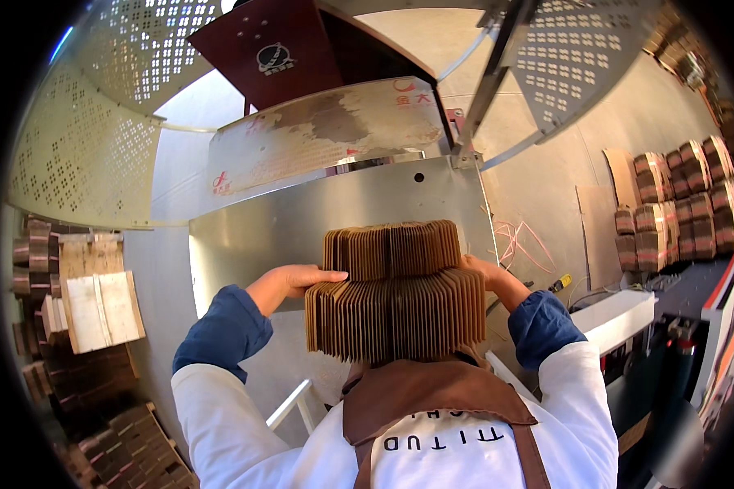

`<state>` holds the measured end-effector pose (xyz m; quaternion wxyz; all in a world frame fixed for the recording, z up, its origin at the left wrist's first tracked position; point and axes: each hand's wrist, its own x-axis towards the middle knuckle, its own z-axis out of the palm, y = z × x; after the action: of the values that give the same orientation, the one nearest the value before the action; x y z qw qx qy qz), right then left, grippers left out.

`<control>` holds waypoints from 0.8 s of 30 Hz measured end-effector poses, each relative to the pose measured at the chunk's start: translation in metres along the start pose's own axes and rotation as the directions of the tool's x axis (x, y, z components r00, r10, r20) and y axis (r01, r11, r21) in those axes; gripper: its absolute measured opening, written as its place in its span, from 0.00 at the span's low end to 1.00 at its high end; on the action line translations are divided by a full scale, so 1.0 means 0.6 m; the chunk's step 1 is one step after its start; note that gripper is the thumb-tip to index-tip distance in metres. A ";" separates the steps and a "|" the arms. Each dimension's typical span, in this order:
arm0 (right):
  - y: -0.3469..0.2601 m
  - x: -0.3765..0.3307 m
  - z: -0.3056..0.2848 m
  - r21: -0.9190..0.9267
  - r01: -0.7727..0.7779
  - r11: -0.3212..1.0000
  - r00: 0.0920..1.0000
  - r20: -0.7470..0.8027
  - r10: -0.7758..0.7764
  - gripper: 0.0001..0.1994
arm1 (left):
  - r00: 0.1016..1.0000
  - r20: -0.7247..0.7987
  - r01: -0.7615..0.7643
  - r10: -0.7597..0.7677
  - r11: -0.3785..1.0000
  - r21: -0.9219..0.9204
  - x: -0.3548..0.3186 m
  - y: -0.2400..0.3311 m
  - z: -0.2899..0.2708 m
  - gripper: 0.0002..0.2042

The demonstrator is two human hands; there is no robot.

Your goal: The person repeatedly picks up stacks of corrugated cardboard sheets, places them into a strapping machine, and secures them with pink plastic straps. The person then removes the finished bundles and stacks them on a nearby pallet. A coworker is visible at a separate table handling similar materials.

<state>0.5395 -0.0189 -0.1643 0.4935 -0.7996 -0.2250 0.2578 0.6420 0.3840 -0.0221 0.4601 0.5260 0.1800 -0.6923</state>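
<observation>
A thick bundle of flat brown cardboard pieces (pixel 395 289) stands on edge in front of my chest, fanned slightly, with a narrower upper tier and a wider lower one. My left hand (pixel 289 281) presses flat against the bundle's left side at the step between tiers. On the bundle's right side my right hand (pixel 483 269) presses in, mostly hidden behind the cardboard. Both hands squeeze the bundle between them above the shiny metal machine table (pixel 253 236).
Perforated metal guards (pixel 81 147) arch over the machine, with a dark red housing (pixel 277 49) behind. Wooden pallets and cardboard stacks (pixel 98 310) lie at left. More bundled cardboard stacks (pixel 677 196) stand at right on the floor. Pink straps (pixel 518 240) lie beside the table.
</observation>
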 end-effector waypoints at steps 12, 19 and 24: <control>-0.009 0.104 -0.038 0.327 -0.751 0.573 0.618 0.044 0.785 0.40 | 0.995 0.066 0.073 -0.075 0.997 0.033 0.155 0.020 -0.099 0.26; -0.018 0.111 -0.019 0.143 -0.773 0.618 0.617 -0.060 0.785 0.33 | 1.000 -0.008 -0.009 0.008 0.992 -0.129 0.156 0.004 -0.085 0.32; -0.064 0.135 -0.075 0.076 -0.669 0.740 0.694 -0.294 0.657 0.32 | 0.919 -0.194 -0.348 0.343 0.937 0.007 0.112 0.046 -0.071 0.36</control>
<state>0.6258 0.0165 -0.1281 0.3807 -0.8652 0.1516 0.2888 0.6872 0.3709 -0.0918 0.5626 0.6075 0.1376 -0.5436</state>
